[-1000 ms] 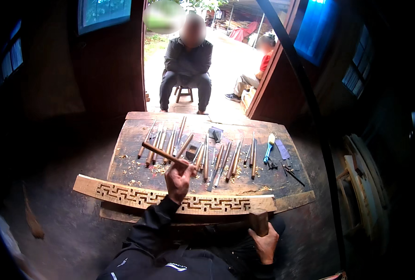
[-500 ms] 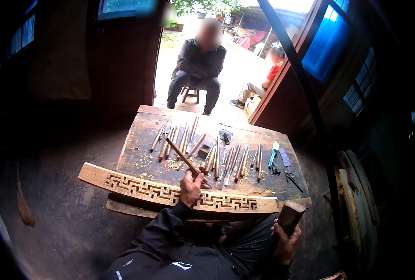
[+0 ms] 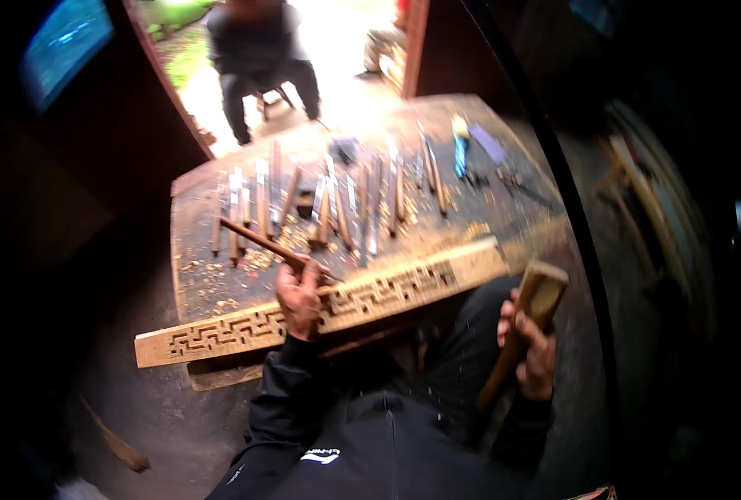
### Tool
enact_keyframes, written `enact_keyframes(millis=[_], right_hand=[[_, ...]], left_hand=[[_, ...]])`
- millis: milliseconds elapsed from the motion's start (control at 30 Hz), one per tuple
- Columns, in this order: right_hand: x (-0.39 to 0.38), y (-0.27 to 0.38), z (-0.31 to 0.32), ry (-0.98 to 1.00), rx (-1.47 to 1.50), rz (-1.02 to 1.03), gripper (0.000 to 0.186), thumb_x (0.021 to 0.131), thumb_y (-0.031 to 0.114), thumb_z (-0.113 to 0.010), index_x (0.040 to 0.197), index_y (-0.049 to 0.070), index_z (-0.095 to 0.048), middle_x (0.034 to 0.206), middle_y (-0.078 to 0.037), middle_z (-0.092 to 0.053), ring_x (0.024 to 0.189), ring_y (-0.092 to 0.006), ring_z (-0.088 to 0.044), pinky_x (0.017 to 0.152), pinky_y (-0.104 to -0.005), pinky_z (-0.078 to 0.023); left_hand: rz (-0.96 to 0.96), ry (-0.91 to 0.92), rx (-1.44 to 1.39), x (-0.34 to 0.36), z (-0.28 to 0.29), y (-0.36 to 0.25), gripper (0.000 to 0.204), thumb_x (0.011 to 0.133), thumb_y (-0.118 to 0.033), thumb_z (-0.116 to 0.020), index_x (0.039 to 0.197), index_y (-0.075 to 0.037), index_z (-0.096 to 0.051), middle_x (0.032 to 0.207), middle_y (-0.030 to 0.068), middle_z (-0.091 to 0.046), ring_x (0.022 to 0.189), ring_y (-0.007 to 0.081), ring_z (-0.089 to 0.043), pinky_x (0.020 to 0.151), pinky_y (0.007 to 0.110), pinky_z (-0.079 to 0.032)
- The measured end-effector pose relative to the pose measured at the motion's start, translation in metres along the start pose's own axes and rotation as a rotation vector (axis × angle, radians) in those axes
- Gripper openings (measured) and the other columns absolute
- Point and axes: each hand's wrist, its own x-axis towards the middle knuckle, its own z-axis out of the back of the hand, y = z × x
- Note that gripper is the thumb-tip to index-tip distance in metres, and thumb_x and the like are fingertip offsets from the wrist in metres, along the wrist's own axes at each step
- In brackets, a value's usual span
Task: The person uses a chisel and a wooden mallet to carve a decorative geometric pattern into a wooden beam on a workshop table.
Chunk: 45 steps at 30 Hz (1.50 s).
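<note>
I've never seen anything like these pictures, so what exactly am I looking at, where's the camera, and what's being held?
There's no machine: these are a person's bare hands, seen by a fisheye camera worn on their head and looking down, so straight edges bend. The left hand has a slim wooden tool in its grip; the right hand holds a mallet-like wooden block. On the table lie many wooden-handled tools, shavings and a blue-handled brush. A board with a cut-out pattern lies along the near edge.
</note>
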Motion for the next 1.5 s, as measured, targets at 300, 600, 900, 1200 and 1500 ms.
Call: enact_keyframes(millis=[300, 600, 900, 1200, 1500], right_hand=[[0.032, -0.015, 0.037, -0.012, -0.097, 0.014, 0.063, 0.096, 0.028, -0.078, 0.142, -0.008, -0.055, 0.109, -0.016, -0.074, 0.083, -0.0214, -0.074, 0.069, -0.0327, -0.062], [0.044, -0.016, 0.044, -0.033, -0.174, -0.001, 0.061, 0.095, 0.023, -0.074, 0.142, -0.010, -0.054, 0.108, -0.018, -0.073, 0.082, -0.0208, -0.074, 0.069, -0.0316, -0.061], [0.049, -0.015, 0.051, -0.014, -0.276, -0.012, 0.064, 0.092, 0.024, -0.076, 0.141, -0.011, -0.055, 0.108, -0.019, -0.073, 0.083, -0.0206, -0.073, 0.069, -0.0313, -0.061], [0.048, -0.016, 0.054, -0.035, -0.302, -0.040, 0.065, 0.090, 0.022, -0.077, 0.141, -0.010, -0.053, 0.108, -0.019, -0.072, 0.084, -0.0202, -0.072, 0.070, -0.0316, -0.061], [0.048, -0.015, 0.055, -0.031, -0.331, -0.045, 0.063, 0.089, 0.023, -0.076, 0.138, -0.011, -0.054, 0.109, -0.019, -0.072, 0.084, -0.0205, -0.072, 0.071, -0.0319, -0.060]], left_hand=[[-0.047, -0.042, 0.146, -0.020, -0.036, -0.004, 0.015, 0.110, -0.009, -0.065, 0.119, -0.002, -0.055, 0.097, 0.0124, -0.075, 0.087, 0.0183, -0.074, 0.080, 0.032, -0.064], [0.024, 0.232, -0.002, -0.062, -0.136, 0.018, 0.028, 0.105, 0.006, -0.065, 0.128, -0.001, -0.053, 0.106, 0.0155, -0.076, 0.097, 0.0216, -0.076, 0.091, 0.034, -0.061], [0.027, 0.205, 0.153, -0.062, -0.148, 0.026, 0.027, 0.101, 0.009, -0.069, 0.123, 0.000, -0.057, 0.104, 0.0157, -0.076, 0.098, 0.0230, -0.076, 0.092, 0.034, -0.060], [0.005, 0.250, 0.162, -0.062, -0.146, 0.028, 0.032, 0.100, 0.010, -0.071, 0.129, 0.002, -0.060, 0.111, 0.0154, -0.078, 0.106, 0.0206, -0.076, 0.094, 0.032, -0.062], [-0.017, 0.243, 0.192, -0.063, -0.146, 0.027, 0.030, 0.099, 0.013, -0.070, 0.124, 0.000, -0.060, 0.109, 0.0151, -0.075, 0.102, 0.0235, -0.076, 0.097, 0.036, -0.060]])
